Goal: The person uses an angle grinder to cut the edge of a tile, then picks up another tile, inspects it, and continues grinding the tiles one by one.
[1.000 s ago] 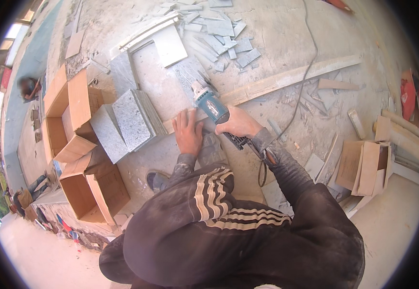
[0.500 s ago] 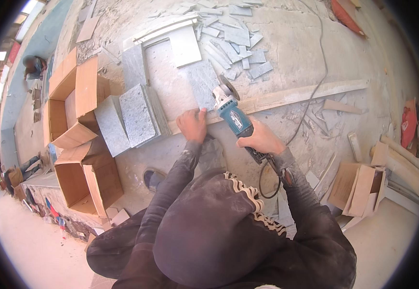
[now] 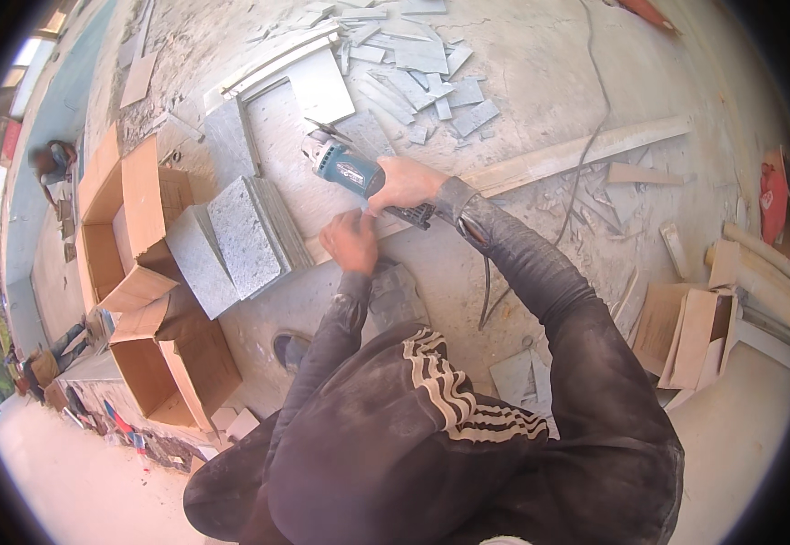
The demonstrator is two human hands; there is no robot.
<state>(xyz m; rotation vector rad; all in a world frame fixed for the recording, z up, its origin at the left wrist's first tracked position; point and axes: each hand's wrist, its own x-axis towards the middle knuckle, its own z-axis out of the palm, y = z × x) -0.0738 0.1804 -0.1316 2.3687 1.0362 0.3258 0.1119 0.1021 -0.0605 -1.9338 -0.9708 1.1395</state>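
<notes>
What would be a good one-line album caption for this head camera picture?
Right hand grips a blue angle grinder over a grey tile; left hand presses nearby, beside leaning tiles.

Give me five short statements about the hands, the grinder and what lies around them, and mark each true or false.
1. The right hand grips the blue angle grinder. True.
2. The left hand holds a hammer. False: it presses flat on the tile, holding no tool.
3. Open cardboard boxes stand to the person's left. True.
4. The grey tile stack sits inside a box. False: it leans on the floor beside the boxes.
5. Tile offcuts lie scattered beyond the grinder. True.
</notes>
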